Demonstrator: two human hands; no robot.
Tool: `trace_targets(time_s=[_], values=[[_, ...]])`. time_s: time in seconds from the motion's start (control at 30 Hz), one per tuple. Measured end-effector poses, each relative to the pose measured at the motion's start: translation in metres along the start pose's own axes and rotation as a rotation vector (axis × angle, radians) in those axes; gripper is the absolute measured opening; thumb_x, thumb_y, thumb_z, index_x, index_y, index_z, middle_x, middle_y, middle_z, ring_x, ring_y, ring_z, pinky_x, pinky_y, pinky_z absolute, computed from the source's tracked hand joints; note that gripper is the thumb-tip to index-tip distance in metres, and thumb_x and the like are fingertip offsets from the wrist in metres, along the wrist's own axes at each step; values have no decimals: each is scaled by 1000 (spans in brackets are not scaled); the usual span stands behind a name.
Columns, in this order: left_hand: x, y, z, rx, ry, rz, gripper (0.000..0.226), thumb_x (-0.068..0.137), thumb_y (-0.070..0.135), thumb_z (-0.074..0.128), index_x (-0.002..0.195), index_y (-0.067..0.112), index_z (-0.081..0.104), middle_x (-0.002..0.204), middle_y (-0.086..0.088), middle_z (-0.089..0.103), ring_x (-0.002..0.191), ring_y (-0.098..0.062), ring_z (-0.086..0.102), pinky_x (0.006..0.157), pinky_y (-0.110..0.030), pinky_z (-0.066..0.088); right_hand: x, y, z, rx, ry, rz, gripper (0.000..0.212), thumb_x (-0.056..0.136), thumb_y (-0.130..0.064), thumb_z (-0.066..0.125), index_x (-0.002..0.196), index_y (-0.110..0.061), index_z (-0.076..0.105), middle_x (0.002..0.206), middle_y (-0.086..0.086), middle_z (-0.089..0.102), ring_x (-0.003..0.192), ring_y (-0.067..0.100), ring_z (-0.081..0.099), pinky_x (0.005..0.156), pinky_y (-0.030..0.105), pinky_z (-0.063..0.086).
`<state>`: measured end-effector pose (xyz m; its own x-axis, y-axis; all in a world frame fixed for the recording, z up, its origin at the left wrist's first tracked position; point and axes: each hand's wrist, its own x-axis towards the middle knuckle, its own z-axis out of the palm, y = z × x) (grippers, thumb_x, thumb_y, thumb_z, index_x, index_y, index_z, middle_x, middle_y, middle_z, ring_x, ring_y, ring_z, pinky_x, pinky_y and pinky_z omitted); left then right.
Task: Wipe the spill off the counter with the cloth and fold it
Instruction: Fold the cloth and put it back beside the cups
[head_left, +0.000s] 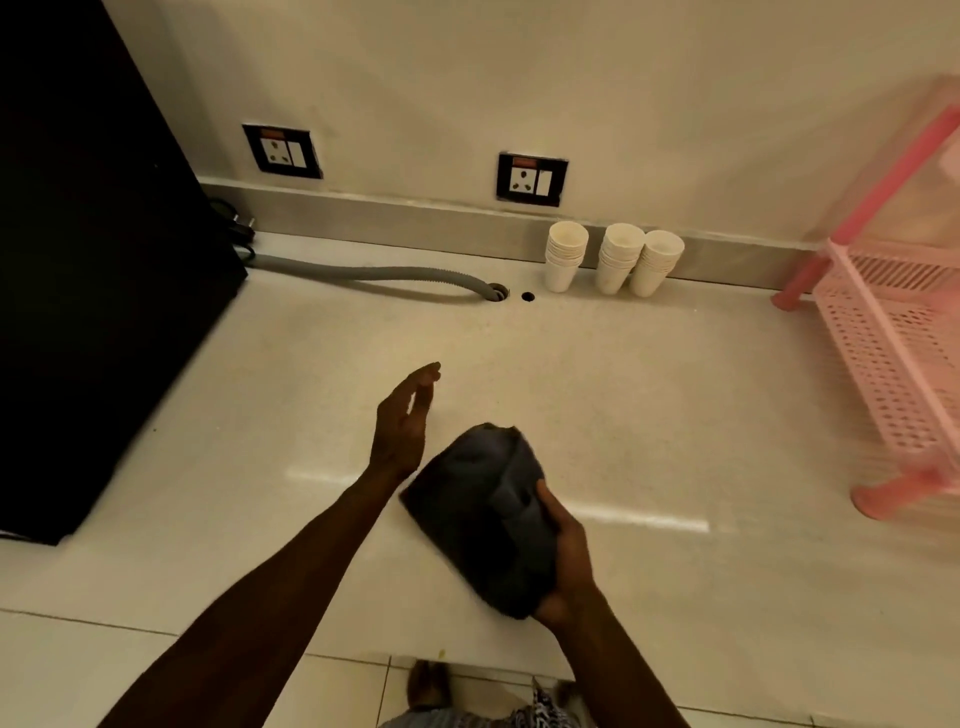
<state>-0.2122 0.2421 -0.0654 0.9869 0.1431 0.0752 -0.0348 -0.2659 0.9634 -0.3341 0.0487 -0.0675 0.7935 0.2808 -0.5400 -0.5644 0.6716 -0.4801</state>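
A dark grey cloth (480, 514), bunched into a thick folded bundle, sits over the pale counter (649, 415) near its front edge. My right hand (563, 551) grips the bundle's right side, fingers wrapped over it. My left hand (402, 426) hovers just left of the cloth, palm turned toward it, fingers straight and apart from the fabric. No spill shows on the counter around the cloth.
A black appliance (93, 260) fills the left side. A grey hose (374, 273) runs into a counter hole. Three stacks of white paper cups (613, 260) stand by the back wall. A pink plastic rack (893, 338) stands at the right.
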Motion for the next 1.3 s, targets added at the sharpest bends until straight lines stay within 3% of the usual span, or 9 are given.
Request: trace_targets(time_s=[0.13, 0.23, 0.33, 0.5, 0.63, 0.77, 0.9, 1.1, 1.3], values=[[-23, 28, -17, 196, 84, 346, 51, 98, 50, 54, 134, 14, 63, 130, -1, 66, 125, -12, 56, 106, -25, 46, -6, -14, 0, 250, -76, -6, 63, 95, -58, 54, 141, -16, 61, 148, 17, 56, 135, 42, 54, 110, 56, 43], [-56, 52, -8, 223, -181, 435, 51, 90, 60, 65, 128, 25, 67, 112, 13, 68, 108, -5, 63, 89, -15, 47, -6, -25, 7, 278, 21, -115, 74, 94, -64, 52, 147, -11, 54, 153, 19, 50, 144, 40, 43, 121, 54, 31], [-84, 71, 20, 181, -459, 281, 79, 73, 71, 76, 140, 31, 58, 123, 24, 65, 112, 10, 61, 89, -3, 43, -7, -34, 19, 238, 115, -258, 76, 94, -66, 47, 143, -8, 57, 147, 21, 56, 140, 39, 49, 119, 51, 35], [-81, 93, 53, 55, -410, 107, 70, 79, 37, 84, 143, 26, 56, 129, 11, 69, 113, -7, 66, 97, -24, 58, -6, -48, 29, 74, 159, -429, 66, 96, -65, 39, 129, -16, 69, 127, 15, 72, 116, 28, 71, 84, 37, 62], [-65, 114, 66, -77, -400, 33, 41, 84, 7, 69, 123, 21, 67, 119, 4, 74, 113, -16, 70, 100, -41, 59, -13, -66, 16, -95, 203, -526, 53, 105, -53, 29, 138, -26, 60, 133, 2, 70, 127, 18, 62, 104, 39, 47], [-48, 139, 79, -77, -426, 104, 42, 83, -6, 65, 116, 19, 70, 114, 6, 74, 113, -12, 69, 103, -36, 57, -21, -95, -5, -328, 350, -621, 41, 101, -40, 54, 141, -38, 47, 149, -4, 53, 130, 12, 54, 106, 39, 44], [-30, 164, 92, -13, -514, 138, 38, 83, -5, 70, 109, 21, 71, 112, 10, 74, 111, -7, 69, 98, -24, 54, -38, -147, -28, -536, 629, -808, 75, 84, -38, 79, 140, -50, 30, 155, -1, 40, 141, 21, 42, 101, 36, 40], [-20, 209, 106, 48, -673, 252, 34, 81, -7, 75, 108, 14, 72, 110, 6, 74, 110, -14, 71, 99, -31, 57, -55, -233, -37, -1306, 6, -715, 78, 74, -56, 80, 142, -55, 43, 150, -32, 44, 147, 1, 34, 118, 35, 30], [-7, 217, 93, -19, -729, 201, 37, 80, -3, 81, 112, 11, 72, 111, 9, 74, 112, -16, 70, 100, -36, 57, -60, -257, -24, -1435, -210, -690, 23, 93, -20, 74, 115, -23, 70, 107, -7, 75, 101, 8, 68, 87, 23, 53]])
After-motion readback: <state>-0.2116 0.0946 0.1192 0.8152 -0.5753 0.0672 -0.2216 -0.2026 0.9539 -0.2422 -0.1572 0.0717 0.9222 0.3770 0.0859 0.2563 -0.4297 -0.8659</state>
